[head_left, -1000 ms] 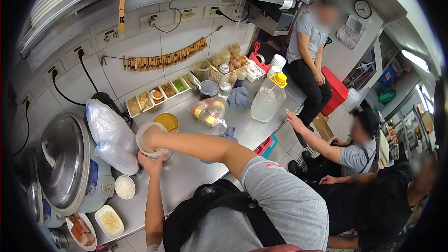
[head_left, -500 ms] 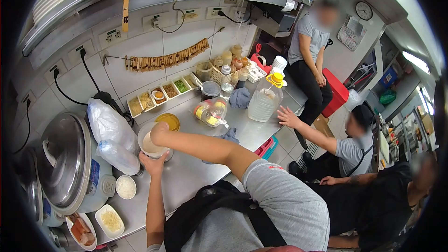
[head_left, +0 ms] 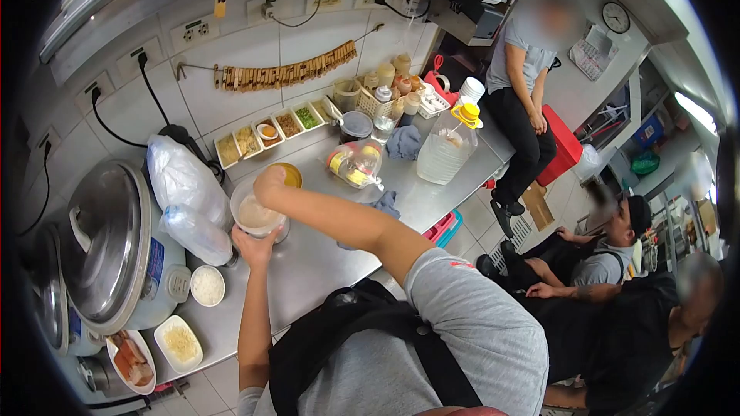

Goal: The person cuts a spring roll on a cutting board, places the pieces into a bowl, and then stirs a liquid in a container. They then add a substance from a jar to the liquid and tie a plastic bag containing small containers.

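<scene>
My left hand (head_left: 257, 245) grips the near side of a round, whitish plastic tub (head_left: 240, 202) at the wall side of the steel counter. Inside the tub is a pale, cloudy mixture (head_left: 257, 214). My right hand (head_left: 270, 187) reaches down at the tub's rim, bent at the wrist. Its fingers are hidden, so I cannot see what they hold. Just behind it stands a yellow container (head_left: 290, 175), partly covered by my wrist. A bowl of white rice-like grains (head_left: 207, 286) and a white dish of pale shreds (head_left: 179, 344) sit to the left.
Large steel-lidded cookers (head_left: 104, 239) and filled plastic bags (head_left: 185, 177) flank the tub. Along the wall runs a row of topping trays (head_left: 266, 135). Farther right are a bagged bundle (head_left: 356, 162), sauce bottles (head_left: 393, 81) and a yellow-capped jug (head_left: 447, 152). Several people are beyond the counter.
My right hand has shifted slightly within the tub, and more of the mixture shows. My left hand keeps its grip. A co-worker's outstretched arm has dropped. The view has tilted slightly.
</scene>
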Motion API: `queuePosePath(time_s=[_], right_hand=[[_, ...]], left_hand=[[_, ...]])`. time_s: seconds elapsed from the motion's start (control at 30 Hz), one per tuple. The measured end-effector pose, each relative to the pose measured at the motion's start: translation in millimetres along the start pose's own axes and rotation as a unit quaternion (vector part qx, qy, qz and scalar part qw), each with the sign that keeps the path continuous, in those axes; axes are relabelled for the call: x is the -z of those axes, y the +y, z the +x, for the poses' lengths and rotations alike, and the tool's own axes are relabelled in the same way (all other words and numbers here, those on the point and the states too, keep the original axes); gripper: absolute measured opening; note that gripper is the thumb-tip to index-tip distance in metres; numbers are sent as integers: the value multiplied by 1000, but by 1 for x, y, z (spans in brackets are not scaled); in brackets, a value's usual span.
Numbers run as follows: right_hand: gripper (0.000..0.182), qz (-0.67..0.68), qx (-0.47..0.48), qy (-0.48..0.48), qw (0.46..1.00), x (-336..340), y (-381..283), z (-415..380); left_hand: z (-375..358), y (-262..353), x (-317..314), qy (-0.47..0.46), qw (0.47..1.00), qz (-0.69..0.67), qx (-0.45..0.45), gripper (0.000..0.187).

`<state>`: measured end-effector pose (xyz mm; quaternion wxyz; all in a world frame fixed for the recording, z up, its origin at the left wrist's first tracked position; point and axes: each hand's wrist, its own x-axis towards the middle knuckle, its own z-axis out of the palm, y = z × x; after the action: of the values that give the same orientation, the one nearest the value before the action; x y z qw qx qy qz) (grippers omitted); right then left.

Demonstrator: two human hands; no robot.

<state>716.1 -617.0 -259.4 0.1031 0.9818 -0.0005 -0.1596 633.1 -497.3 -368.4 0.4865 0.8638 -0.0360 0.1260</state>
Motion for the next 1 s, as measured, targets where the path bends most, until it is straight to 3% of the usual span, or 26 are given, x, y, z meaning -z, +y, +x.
queuePosePath(time_s=[0.13,0.2,0.33,0.4,0.47,0.5,0.6,0.73,0.83,0.87,0.93,1.0], right_hand=[[30,-2,33,-119,992,12,-3,-14],[32,-25,119,-81,989,10,-12,-24],[30,1,154,-5,988,20,-21,-35],[29,38,80,78,993,7,-25,-18],[33,43,39,131,990,-13,-13,3],[36,45,35,144,988,-24,-4,16],[27,-16,5,89,996,-30,19,28],[24,-94,137,-51,985,17,15,-24],[24,-121,188,-70,972,22,-4,-25],[24,-124,198,-71,970,22,-8,-25],[25,-58,136,39,988,22,-15,-27],[26,-64,121,59,989,21,-14,-22]], left_hand=[[1,-4,-2,-11,999,26,15,112],[1,-4,-3,-7,1000,15,11,112],[2,-9,-4,-7,1000,12,7,112],[4,-7,-3,-4,999,35,0,111],[3,-1,0,-23,998,18,59,111],[4,-7,-2,-7,999,-41,20,112],[5,-5,-3,17,1000,-9,21,103],[1,9,7,7,998,14,54,102],[1,14,10,-6,995,9,98,108],[1,13,9,-26,993,7,118,112],[0,12,8,-21,992,10,126,113],[0,14,9,-17,992,10,128,113]])
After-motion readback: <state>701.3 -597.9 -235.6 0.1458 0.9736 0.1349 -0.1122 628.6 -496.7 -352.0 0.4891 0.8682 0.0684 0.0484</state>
